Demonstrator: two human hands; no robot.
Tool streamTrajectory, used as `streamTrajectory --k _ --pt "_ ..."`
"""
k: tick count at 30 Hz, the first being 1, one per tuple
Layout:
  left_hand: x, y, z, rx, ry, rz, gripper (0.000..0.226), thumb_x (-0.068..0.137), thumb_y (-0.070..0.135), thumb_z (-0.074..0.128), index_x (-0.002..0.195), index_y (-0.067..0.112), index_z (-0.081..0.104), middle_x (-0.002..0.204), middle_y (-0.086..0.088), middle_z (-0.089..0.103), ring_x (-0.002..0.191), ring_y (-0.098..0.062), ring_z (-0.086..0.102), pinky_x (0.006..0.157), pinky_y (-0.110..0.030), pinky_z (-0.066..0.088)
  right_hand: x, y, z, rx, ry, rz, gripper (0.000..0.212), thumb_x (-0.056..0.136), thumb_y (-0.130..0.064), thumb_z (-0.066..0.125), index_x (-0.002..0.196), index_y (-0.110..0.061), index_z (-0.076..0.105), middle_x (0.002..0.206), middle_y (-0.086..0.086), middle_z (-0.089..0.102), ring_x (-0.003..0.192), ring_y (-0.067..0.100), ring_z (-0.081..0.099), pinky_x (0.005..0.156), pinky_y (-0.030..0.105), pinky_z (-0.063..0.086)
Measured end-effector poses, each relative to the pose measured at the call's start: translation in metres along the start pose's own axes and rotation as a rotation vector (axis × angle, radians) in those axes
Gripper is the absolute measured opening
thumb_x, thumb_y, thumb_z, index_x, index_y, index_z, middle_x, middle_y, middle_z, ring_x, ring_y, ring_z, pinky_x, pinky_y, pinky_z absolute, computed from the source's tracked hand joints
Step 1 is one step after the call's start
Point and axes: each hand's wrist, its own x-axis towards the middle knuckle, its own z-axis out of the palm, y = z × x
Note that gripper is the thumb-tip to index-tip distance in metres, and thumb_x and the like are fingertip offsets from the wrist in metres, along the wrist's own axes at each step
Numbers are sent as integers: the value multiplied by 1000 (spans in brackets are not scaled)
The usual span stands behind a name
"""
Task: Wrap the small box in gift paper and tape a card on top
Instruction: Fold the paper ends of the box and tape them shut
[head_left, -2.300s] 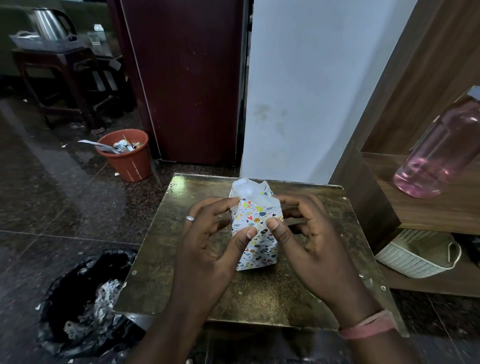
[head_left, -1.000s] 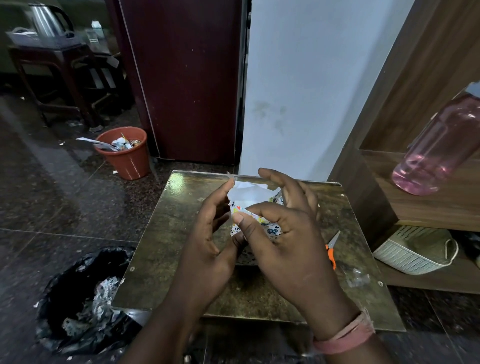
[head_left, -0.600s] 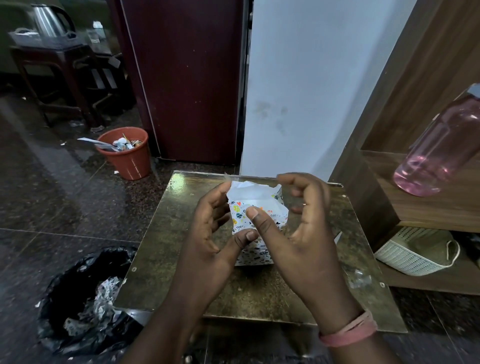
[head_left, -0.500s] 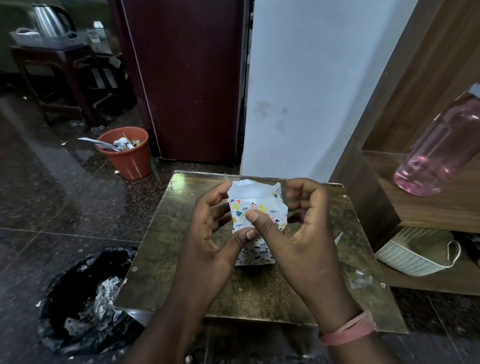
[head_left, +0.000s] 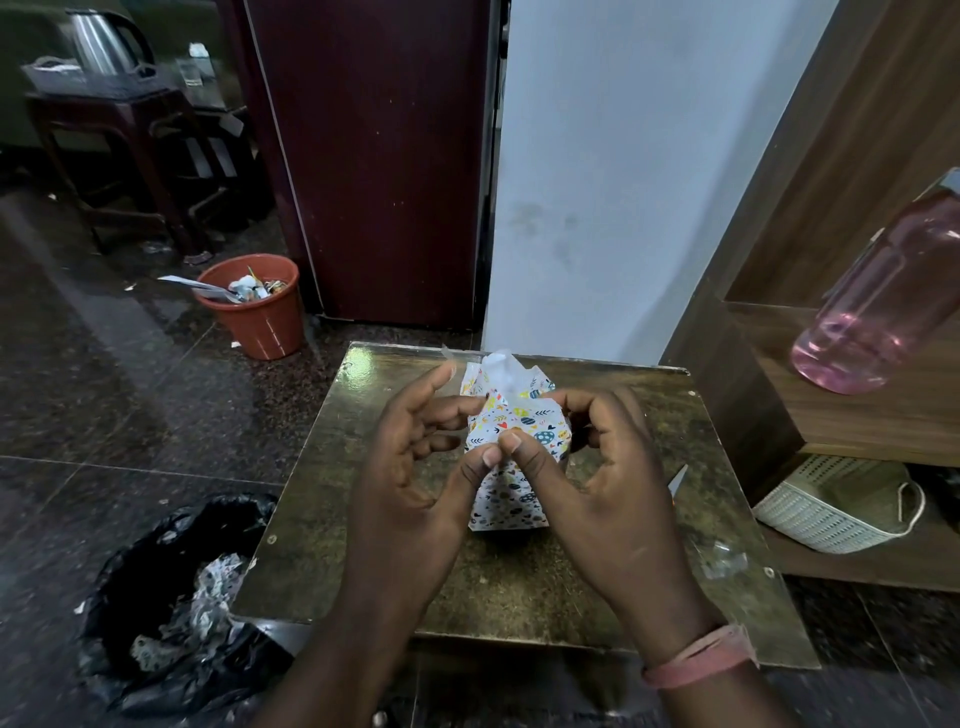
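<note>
From the head view, a box (head_left: 511, 457) half wrapped in patterned paper stands upright near the middle of a small brass-coloured table (head_left: 519, 582), its top end still open, with white paper edges sticking up loosely. The left hand (head_left: 415, 483) and right hand (head_left: 602, 478) close in on it from either side: both thumbs press together on the near face of the paper, and the curled fingers reach round the sides, so each hand holds the box. A thin clear strip, probably tape, seems to cling to the left forefinger (head_left: 441, 374), though it is too faint to be sure. A scissor tip (head_left: 678, 478) peeks out just right of the right hand. On the floor lie a black bin bag (head_left: 171, 597) by the table's left corner and an orange bucket (head_left: 254, 306) further off. A pink bottle (head_left: 883, 296) rests on the wooden shelf to the right, above a white basket (head_left: 836, 504).
</note>
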Motion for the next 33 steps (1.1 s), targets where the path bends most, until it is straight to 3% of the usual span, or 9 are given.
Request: streamTrajectory --k 3,6,11,19,25,33 --pt "-3 3 -1 99 -11 32 61 87 23 77 142 30 53 119 13 72 111 -22 69 98 -46 55 1 1 0 -18 -13 -28 29 84 -40 80 103 -23 68 102 -9 55 97 14 58 82 19 45" --pt "-5 4 -2 190 -13 41 57 88 29 75 142 33 54 116 19 70 110 -13 68 98 -40 55 1 4 -1 -33 -21 -51 28 85 -41 80 101 -22 68 106 -7 55 99 13 58 83 18 45" --pt "-4 5 -5 232 -8 53 45 90 31 76 133 32 61 114 16 71 113 -13 67 94 -42 55 1 1 -2 -48 -37 -68 26 85 -43 77 95 -19 71 108 -5 53 100 12 57 82 13 42" --pt "-1 10 -2 101 -5 5 39 87 26 80 121 29 63 103 12 74 103 -14 70 87 -26 51 5 5 -5 12 -70 -51 23 89 -41 74 88 -18 75 107 -3 55 89 16 56 78 22 46" --pt "-1 6 1 2 -27 -40 39 88 23 75 123 34 63 100 1 73 94 -20 68 88 -38 55 8 5 -6 68 -128 -16 25 86 -43 74 90 -18 73 105 -5 56 94 13 55 79 15 41" --pt "2 4 2 -72 -67 -94 33 94 14 74 123 28 65 98 -2 75 95 -34 65 89 -48 54 11 6 -5 119 -134 44 24 86 -43 72 83 -19 73 106 -4 58 103 15 58 81 17 42"
